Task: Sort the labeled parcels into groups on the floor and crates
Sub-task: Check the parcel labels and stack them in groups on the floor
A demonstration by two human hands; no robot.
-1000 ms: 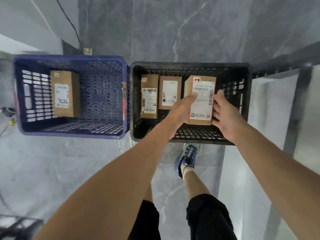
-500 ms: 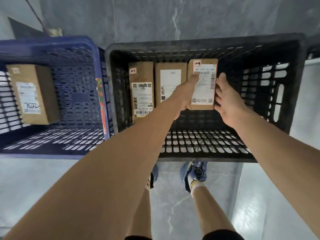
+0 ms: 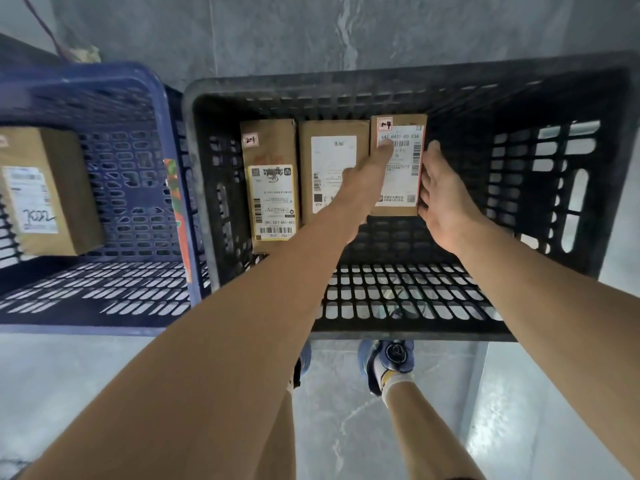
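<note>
At twelve o'clock in crate [image 3: 381, 86], left hand [image 3: 363, 178] and right hand [image 3: 443, 195] pinch parcel [image 3: 403, 181], apparently seating it beside neighbours [image 3: 270, 181].

We identify an indoor parcel-sorting area. Two perforated plastic crates, a blue crate [image 3: 104, 74] and a black crate [image 3: 346, 86], stand on a grey marble-look tiled floor [image 3: 69, 375] against a matching wall [image 3: 277, 29]. Each cardboard parcel [image 3: 270, 147] in them carries a barcoded shipping label.
</note>
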